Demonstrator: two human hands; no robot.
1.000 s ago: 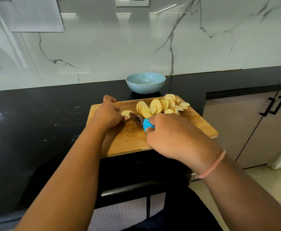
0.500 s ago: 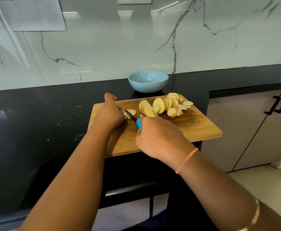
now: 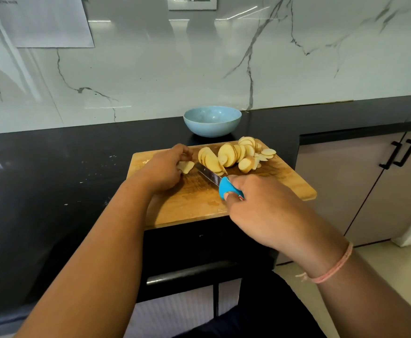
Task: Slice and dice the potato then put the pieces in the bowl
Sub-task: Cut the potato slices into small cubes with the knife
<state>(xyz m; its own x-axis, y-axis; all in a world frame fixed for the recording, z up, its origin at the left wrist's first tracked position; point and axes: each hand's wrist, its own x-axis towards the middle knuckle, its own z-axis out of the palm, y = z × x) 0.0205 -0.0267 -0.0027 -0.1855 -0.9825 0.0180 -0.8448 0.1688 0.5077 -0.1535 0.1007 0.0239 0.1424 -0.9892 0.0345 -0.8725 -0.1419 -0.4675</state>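
Note:
A wooden cutting board [image 3: 192, 203] lies on the black counter. Several pale potato slices [image 3: 233, 154] are piled at its far right. My left hand [image 3: 161, 168] holds down a small potato piece [image 3: 186, 166] on the board's far left part. My right hand [image 3: 265, 211] grips a knife by its blue handle [image 3: 226, 189]. The blade [image 3: 207, 174] points away from me and to the left, its tip close to the held piece. A light blue bowl [image 3: 211, 120] stands just behind the board; I see nothing in it.
The black counter [image 3: 53, 179] stretches to the left, with small white specks on it. A marble wall rises behind. Grey cabinet doors with black handles [image 3: 398, 154] are at the right. The board's near edge overhangs the counter front.
My right hand has drawn back toward me and to the right, baring more of the knife blade. The left hand stays on the small potato piece.

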